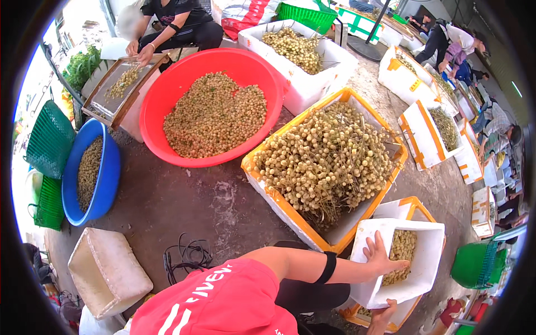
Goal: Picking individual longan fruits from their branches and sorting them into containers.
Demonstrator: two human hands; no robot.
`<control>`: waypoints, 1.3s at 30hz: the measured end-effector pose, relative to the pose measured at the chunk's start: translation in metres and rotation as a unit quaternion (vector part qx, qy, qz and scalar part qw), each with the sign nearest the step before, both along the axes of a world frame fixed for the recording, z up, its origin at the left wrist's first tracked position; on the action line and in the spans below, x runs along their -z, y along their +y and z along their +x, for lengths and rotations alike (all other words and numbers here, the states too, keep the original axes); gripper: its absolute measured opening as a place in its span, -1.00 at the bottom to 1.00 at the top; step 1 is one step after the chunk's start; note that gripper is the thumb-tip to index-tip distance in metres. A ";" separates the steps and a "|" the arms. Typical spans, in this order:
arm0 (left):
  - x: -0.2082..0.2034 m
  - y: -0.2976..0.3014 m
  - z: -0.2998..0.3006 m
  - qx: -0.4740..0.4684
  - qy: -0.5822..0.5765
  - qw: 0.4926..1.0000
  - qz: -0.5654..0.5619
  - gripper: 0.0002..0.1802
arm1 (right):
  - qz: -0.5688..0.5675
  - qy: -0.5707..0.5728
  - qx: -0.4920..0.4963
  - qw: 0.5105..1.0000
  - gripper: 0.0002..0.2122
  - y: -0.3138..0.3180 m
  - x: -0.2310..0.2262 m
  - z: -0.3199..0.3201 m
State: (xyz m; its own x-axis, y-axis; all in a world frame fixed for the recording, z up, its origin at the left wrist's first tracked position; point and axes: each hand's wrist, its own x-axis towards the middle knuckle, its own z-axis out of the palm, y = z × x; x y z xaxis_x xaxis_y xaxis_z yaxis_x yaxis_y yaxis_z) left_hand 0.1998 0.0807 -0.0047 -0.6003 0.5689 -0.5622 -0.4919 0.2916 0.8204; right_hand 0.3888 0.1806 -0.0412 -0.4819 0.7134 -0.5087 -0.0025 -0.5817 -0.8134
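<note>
A small white foam box [370, 285], tilted with its mouth toward me, holds loose round tan fruits [403, 249]. My left hand [379, 259] is at its near wall, fingers apart against the outside and one digit reaching over the rim above the fruits. Below, my right hand [382, 319] grips the lower edge, its fingers partly hidden. Under and behind the small box show parts of a larger orange-taped foam box [421, 207]. Beyond my left arm stands another orange-taped box [268, 192], heaped with fruits on stems [329, 162].
A wide red basin [153, 125] and a blue basin [106, 184] hold loose fruits. At lower left lies a white foam box [111, 273], beside a coiled black cable [190, 257]. A person [178, 25] works at a framed sieve [103, 97]. More boxes and people line the right.
</note>
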 end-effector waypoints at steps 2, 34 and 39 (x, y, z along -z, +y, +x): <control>0.006 0.005 0.011 -0.066 0.027 0.997 -0.004 0.29 | -0.004 -0.015 0.006 1.000 -0.50 -0.011 -0.009 0.002; -0.005 -0.616 -0.042 -0.316 0.074 0.942 0.088 -0.19 | -0.340 0.171 -0.487 0.786 -0.21 -0.345 -0.022 -0.108; 0.066 -0.658 -0.025 -0.368 0.043 0.929 0.005 -0.13 | -0.399 0.049 -0.499 0.768 -0.17 -0.375 0.023 -0.128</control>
State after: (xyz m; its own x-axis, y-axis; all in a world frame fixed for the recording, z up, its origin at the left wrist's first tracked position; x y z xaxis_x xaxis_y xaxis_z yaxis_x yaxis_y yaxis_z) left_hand 0.1747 -0.5768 -0.0705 -0.8707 -0.0089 -0.4917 -0.4881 -0.1061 0.8663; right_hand 0.2609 -0.1941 -0.0642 -0.6500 -0.5554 -0.5188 0.7296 -0.6470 -0.2215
